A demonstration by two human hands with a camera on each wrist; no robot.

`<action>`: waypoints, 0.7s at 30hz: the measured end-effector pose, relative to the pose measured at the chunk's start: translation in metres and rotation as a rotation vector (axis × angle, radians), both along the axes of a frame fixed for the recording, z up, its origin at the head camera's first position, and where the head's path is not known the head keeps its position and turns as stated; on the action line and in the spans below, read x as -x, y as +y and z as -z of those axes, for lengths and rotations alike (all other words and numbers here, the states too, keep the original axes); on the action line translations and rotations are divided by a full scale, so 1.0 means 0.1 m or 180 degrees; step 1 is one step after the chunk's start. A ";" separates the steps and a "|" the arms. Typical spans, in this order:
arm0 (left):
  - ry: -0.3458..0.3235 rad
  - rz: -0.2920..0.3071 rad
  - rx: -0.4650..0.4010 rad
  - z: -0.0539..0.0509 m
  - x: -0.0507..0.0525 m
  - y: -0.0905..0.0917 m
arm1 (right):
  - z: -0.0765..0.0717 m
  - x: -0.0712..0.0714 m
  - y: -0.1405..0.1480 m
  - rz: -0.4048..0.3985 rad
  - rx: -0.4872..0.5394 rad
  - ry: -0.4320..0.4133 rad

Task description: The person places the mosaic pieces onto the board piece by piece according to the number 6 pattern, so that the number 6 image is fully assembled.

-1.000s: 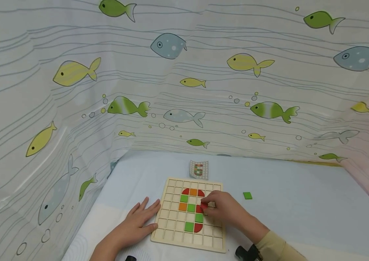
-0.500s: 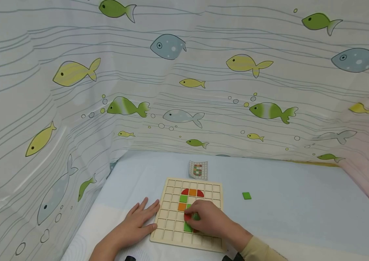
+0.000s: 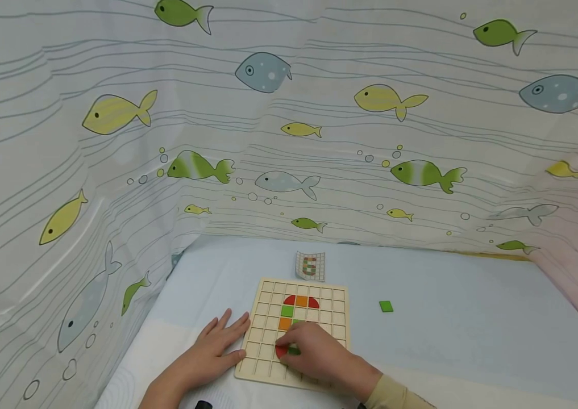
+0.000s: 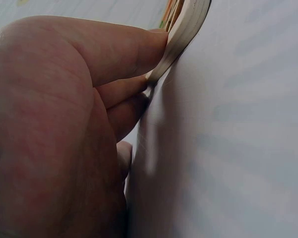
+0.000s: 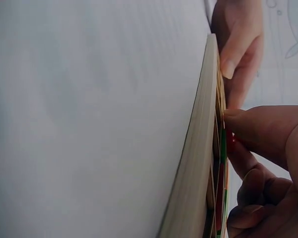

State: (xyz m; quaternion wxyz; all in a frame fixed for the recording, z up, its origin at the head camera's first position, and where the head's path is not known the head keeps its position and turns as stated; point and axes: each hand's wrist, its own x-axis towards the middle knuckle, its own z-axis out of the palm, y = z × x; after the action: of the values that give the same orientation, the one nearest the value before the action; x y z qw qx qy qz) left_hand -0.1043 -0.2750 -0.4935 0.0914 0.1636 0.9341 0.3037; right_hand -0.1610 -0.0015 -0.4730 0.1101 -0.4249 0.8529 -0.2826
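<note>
A wooden grid board (image 3: 263, 366) lies on the table, with red, orange and green tiles set in its squares. My right hand (image 3: 319, 352) is over the lower middle of the board, its thumb and finger pinching a red round-cornered tile (image 3: 281, 351) at a square left of a green tile. In the right wrist view that red tile (image 5: 231, 142) shows between thumb and finger, close against the board's face. My left hand (image 3: 214, 355) rests with spread fingers at the board's left edge; the left wrist view has its thumb (image 4: 134, 54) touching the rim. My right hand hides several squares.
A loose green tile (image 3: 386, 307) lies on the table right of the board. Behind the board stands a small slightly curled card (image 3: 311, 267) printed with a coloured grid pattern. Fish-printed sheets (image 3: 289, 147) wall in the table at the back and sides.
My right hand has carried the red tile from the right side of the pattern down and left to its lower-left end. My left hand has stayed at the board's edge.
</note>
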 end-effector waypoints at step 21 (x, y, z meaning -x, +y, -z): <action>0.0009 -0.0006 -0.0008 0.01 0.00 0.00 | 0.00 -0.01 0.02 -0.0082 -0.0012 0.0271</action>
State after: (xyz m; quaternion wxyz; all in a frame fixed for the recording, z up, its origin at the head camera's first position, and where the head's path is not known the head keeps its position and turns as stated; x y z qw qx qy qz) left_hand -0.1046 -0.2754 -0.4948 0.0897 0.1633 0.9340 0.3047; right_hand -0.1598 0.0003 -0.4732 0.0781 -0.4473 0.8518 -0.2612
